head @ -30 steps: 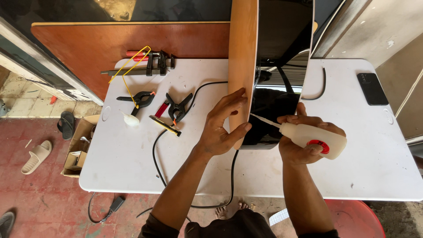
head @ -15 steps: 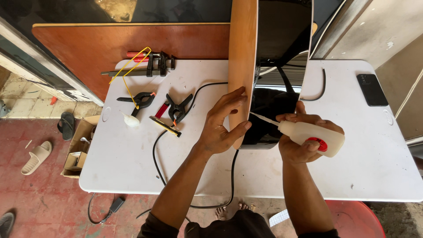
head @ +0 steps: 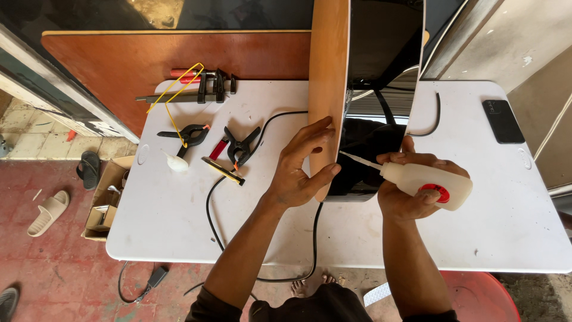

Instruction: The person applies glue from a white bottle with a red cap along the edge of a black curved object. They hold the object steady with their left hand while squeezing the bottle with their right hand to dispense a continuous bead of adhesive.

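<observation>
A wooden board (head: 328, 89) stands on edge across the middle of the white table (head: 179, 220), reaching from the far edge toward the near one. The left hand (head: 301, 167) presses against its near end, fingers spread flat on the left face and the thumb hooked around the front edge, apparently to keep the board upright and steady. The right hand (head: 411, 188) has its fingers wrapped tight around a white squeeze bottle (head: 426, 185) with a red label, held on its side so the long thin nozzle points left at the board's right face, close to the thumb. Whether the tip touches the wood I cannot tell. A dark glossy panel (head: 369, 158) sits just right of the board, behind the nozzle.

Toward the table's far left corner lie two black spring clamps (head: 241, 146), a bar clamp with a red handle (head: 196, 89), a loop of yellow wire (head: 173, 98) and a small white nozzle cap (head: 177, 163), all well apart from the hands. A black cable (head: 211, 209) runs from the board over the near edge. A dark phone (head: 503, 120) lies near the far right corner.
</observation>
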